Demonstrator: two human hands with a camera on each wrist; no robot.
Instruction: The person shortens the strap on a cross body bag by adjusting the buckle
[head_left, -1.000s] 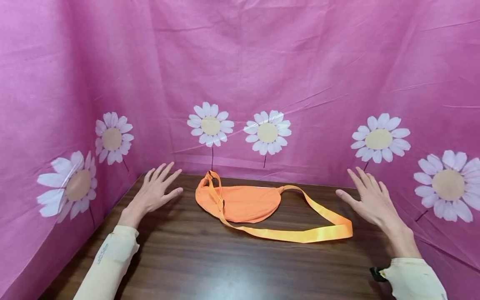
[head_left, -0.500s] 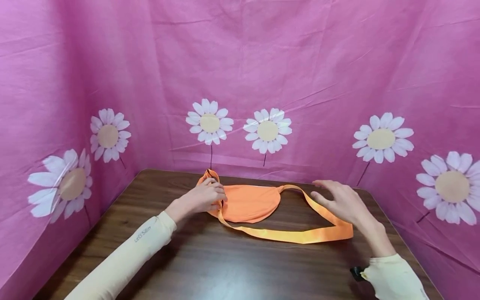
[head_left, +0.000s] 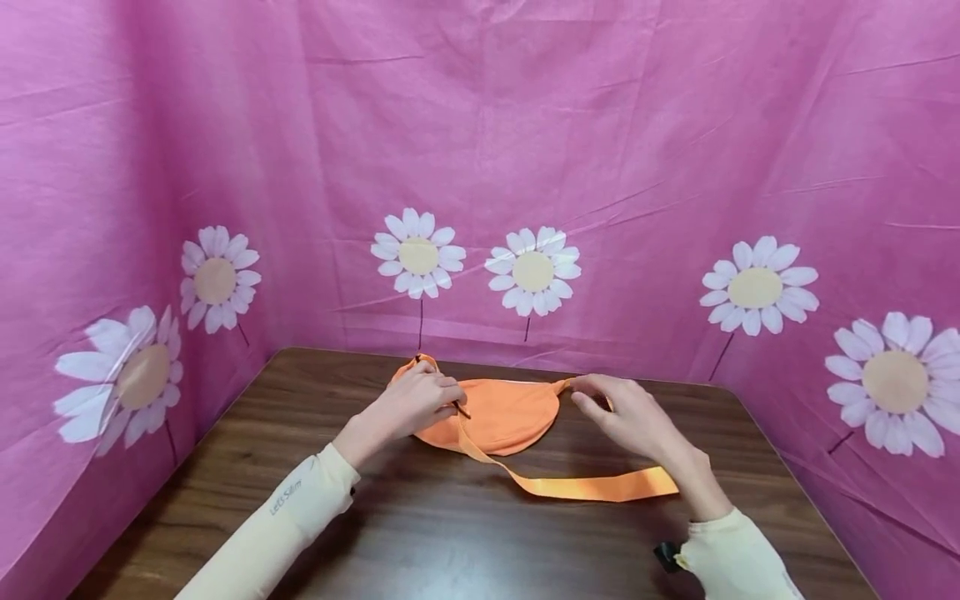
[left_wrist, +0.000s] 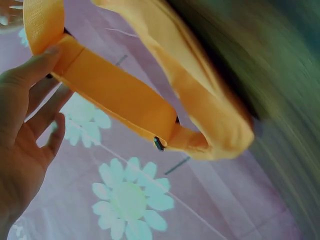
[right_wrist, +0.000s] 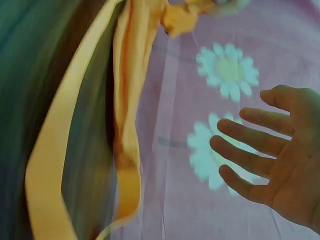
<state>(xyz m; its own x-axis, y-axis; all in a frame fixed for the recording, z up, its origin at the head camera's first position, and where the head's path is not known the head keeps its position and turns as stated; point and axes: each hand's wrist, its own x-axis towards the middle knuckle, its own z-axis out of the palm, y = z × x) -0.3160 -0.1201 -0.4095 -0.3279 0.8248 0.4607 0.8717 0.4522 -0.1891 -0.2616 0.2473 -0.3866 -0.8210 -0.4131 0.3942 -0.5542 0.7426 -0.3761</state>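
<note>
While the orange bag (head_left: 510, 417) is lying near the far edge of the desk (head_left: 420, 525), roughly midway between the two far corners, the left hand (head_left: 416, 397) is pinching the yellow-orange strap (head_left: 581, 489) by the bag's left end. Its thumb is pressing one face of the webbing and its fingers are backing the other, so the grip is clamping the strap; a black fitting (left_wrist: 158, 143) is showing farther along in the left wrist view.

The right hand (head_left: 626, 412) is hovering by the bag's right end, its fingers standing straight and apart and holding nothing (whether a fingertip is touching the bag's end, I cannot tell).

From the left hand, the strap is running toward the desk's near edge, then bending rightward and passing under the right forearm. A cream sleeve (head_left: 273, 521) is covering the left forearm, and another sleeve (head_left: 738, 554) is covering the right. Pink cloth (head_left: 480, 125), printed with white daisies (head_left: 533, 272), is hanging along the desk's far and side edges.
</note>
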